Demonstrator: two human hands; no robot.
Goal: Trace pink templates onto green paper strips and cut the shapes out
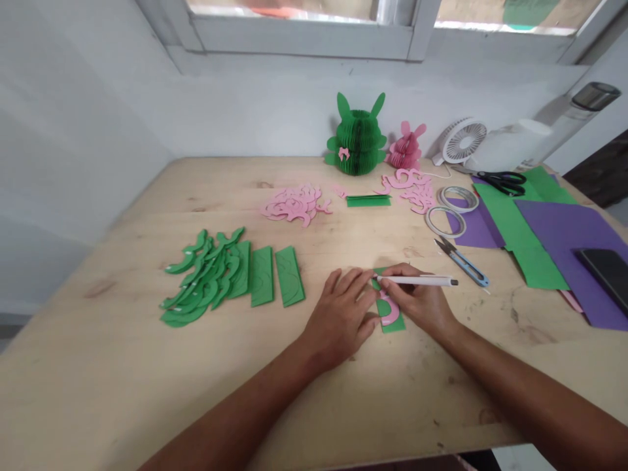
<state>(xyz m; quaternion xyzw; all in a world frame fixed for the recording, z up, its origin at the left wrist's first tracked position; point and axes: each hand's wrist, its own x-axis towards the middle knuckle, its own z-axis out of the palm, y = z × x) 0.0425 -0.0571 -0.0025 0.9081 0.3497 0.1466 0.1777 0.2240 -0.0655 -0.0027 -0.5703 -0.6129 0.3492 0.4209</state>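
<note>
My right hand (424, 301) is closed around a white pen (426, 280), its tip down at the upper end of a green paper strip (394, 326). On that strip lies a curved pink paper cutout (391, 314). With fingers stretched out, my left hand (341, 320) rests flat at the strip's left side, fingertips touching the paper near the pen tip. Further left are folded green strips (290, 276) with curved outlines drawn on them. Beside these is a heap of curved green cutouts (209, 281). My fingers partly hide the strip and the cutout.
Pink cutouts (294, 203), a folded green piece (367, 201) and honeycomb paper figures in green (360, 144) and pink (406, 147) lie beyond my hands. Rightward are tape rolls (445, 222), blue thread snips (464, 261), black scissors (503, 180), purple paper (564, 229), a phone (606, 271) and a fan (461, 140).
</note>
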